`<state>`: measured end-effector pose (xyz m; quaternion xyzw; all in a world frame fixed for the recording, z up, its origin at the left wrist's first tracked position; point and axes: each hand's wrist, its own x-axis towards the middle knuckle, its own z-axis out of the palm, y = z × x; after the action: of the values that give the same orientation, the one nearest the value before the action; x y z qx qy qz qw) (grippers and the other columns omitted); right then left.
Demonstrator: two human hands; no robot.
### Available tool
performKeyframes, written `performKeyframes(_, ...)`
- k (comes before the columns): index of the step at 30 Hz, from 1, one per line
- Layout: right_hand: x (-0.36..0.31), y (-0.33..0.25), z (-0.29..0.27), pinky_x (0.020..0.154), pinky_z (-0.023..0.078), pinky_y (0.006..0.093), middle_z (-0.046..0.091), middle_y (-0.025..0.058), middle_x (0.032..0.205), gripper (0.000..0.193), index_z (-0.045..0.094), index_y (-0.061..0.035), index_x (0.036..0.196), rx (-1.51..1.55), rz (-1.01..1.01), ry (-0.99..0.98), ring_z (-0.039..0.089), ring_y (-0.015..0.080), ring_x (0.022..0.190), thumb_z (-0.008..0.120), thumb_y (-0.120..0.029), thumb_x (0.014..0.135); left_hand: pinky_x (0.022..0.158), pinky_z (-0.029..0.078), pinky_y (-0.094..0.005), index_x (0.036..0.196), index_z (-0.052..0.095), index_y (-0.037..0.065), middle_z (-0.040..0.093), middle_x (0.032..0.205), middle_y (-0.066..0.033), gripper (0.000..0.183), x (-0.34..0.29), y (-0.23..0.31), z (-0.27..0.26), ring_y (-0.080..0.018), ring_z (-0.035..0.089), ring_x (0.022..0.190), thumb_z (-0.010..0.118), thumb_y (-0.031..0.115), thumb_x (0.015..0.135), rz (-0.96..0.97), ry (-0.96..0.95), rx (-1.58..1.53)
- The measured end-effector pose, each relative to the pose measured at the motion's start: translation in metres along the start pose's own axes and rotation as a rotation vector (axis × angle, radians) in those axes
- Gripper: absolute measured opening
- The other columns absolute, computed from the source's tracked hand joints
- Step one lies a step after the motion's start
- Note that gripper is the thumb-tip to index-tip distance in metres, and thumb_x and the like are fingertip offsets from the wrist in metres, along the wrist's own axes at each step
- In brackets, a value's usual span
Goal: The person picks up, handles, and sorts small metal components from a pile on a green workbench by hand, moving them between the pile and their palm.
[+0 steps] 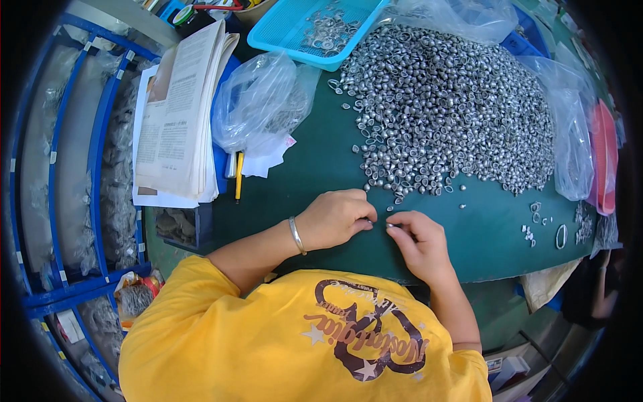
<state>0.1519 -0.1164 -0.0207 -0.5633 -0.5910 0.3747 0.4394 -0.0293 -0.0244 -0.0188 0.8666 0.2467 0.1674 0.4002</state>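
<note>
My left hand, with a silver bangle on its wrist, is closed in a pinch above the green tabletop. A tiny dark bit shows at its fingertips, too small to name. Facing it, my right hand pinches a small silvery metal piece between thumb and forefinger. The two hands are a short gap apart. Beyond them spreads a big pile of small silvery hollow metal pieces, rounded and drop-shaped. One loose piece lies just above the gap between my hands.
Far left of the pile is a blue plastic basket with metal rings. Clear bags, papers and a yellow pen lie at left, beside blue shelving. At right are a bag, a red tray and an oval ring.
</note>
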Motion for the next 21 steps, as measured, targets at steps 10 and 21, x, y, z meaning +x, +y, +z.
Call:
performKeyframes(10,0.002,-0.001,-0.022,0.041,0.031,0.0199,0.053,0.0062,0.061,0.012,0.059,0.0013,0.077,0.641,0.535,0.096,0.045,0.0105,0.047,0.053,-0.007,0.083,0.056,0.039,-0.0189,0.098,0.054,0.002,0.053,0.085,-0.0058,0.015,0.005,0.003,0.001,-0.0090,0.045,0.067,0.054,0.013,0.088,-0.488,-0.073,-1.774)
performKeyframes(21,0.022,0.002,0.005,0.050,0.046,0.0335,0.058,0.0108,0.068,0.012,0.061,-0.0042,0.074,-0.577,0.014,0.216,0.057,0.0253,0.055,0.067,-0.014,0.075,0.059,0.048,-0.0214,0.101,0.054,0.001,0.061,0.087,-0.0117,0.015,0.006,0.000,-0.014,-0.0128,0.059,0.069,0.049,0.004,0.088,-0.602,0.155,-1.593)
